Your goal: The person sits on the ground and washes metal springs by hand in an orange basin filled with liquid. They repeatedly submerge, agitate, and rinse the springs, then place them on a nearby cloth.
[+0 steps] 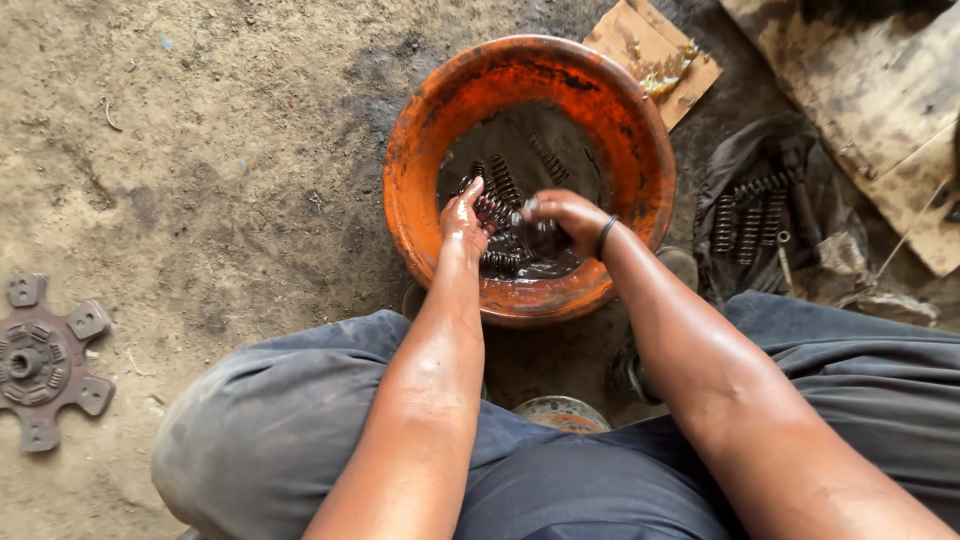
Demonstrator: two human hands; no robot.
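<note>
Bare, compacted dirt ground (200,150) fills the left and centre of the frame, pale brown and darkening to oil-stained black towards the upper middle. A torn, stained piece of brown cardboard (650,55) lies at the top centre. Larger grimy cardboard sheets (880,100) cover the upper right corner. Even, shadowless daylight.

Orange basin (415,190), black-streaked rim, dark oily liquid inside. Left of basin: rusty grey clutch disc (42,362) on tan dirt. Right of basin: black cloth (740,165), dark coil springs (745,215). Below basin: grey-blue trousers (270,420).
</note>
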